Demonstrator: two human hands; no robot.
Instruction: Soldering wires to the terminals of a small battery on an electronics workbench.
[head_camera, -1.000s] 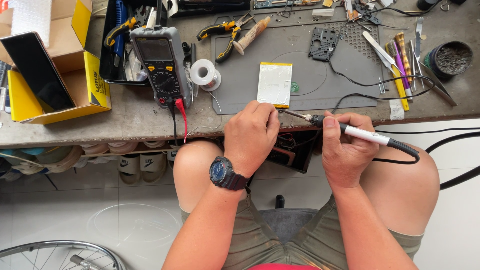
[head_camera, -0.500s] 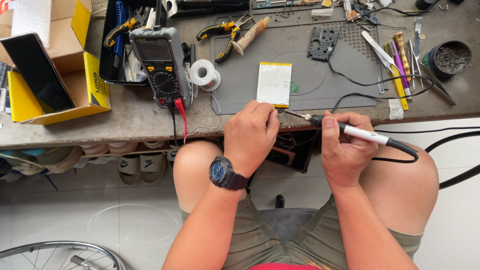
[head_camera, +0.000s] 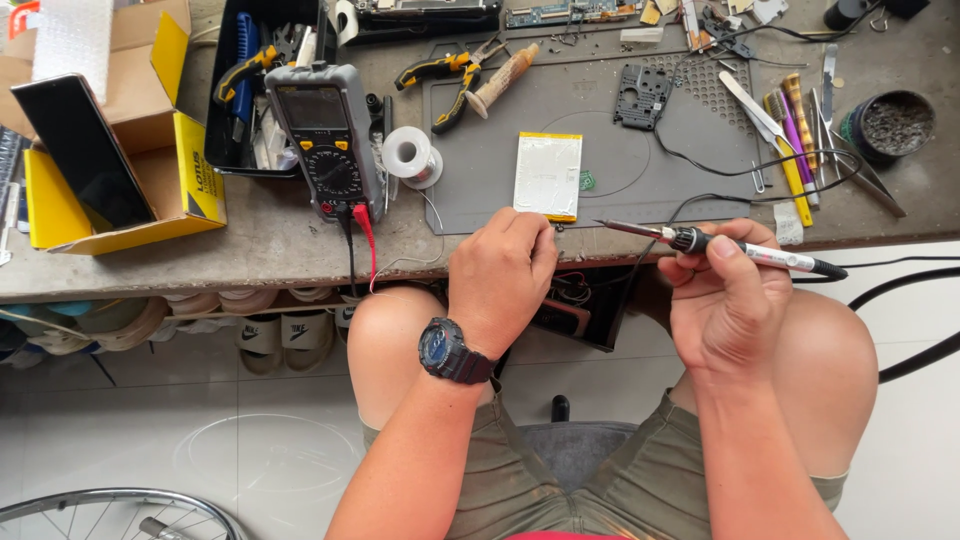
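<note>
Nearest the camera, the person sits with bare knees under the table (head_camera: 250, 255), a dark wristwatch (head_camera: 452, 352) on the left wrist. The left hand (head_camera: 500, 275) is curled loosely at the table's front edge, just below the flat silver battery pack (head_camera: 547, 175); its fingertips are hidden, so I cannot tell whether it holds anything. The right hand (head_camera: 725, 300), to the right of the battery pack and nearer the camera, is closed around a soldering iron (head_camera: 720, 245), held almost level with its metal tip pointing left toward the left hand, near the battery pack's lower right corner but apart from it. Its black cable runs off to the right.

The battery pack lies on a grey work mat (head_camera: 620, 160), close to the mat's front edge. Left of the battery pack stands a spool of solder wire (head_camera: 410, 155), and further left a grey multimeter (head_camera: 325, 135) with red and black leads hanging over the table edge. Far left of the battery pack sits a yellow cardboard box (head_camera: 150, 190) with a dark phone (head_camera: 85, 150) leaning in it. Beyond the battery pack lie yellow-handled pliers (head_camera: 445, 75) and a small black plastic part (head_camera: 640, 95). To its right are tweezers and small hand tools (head_camera: 790, 130) and a round dark tin (head_camera: 893, 122).
</note>
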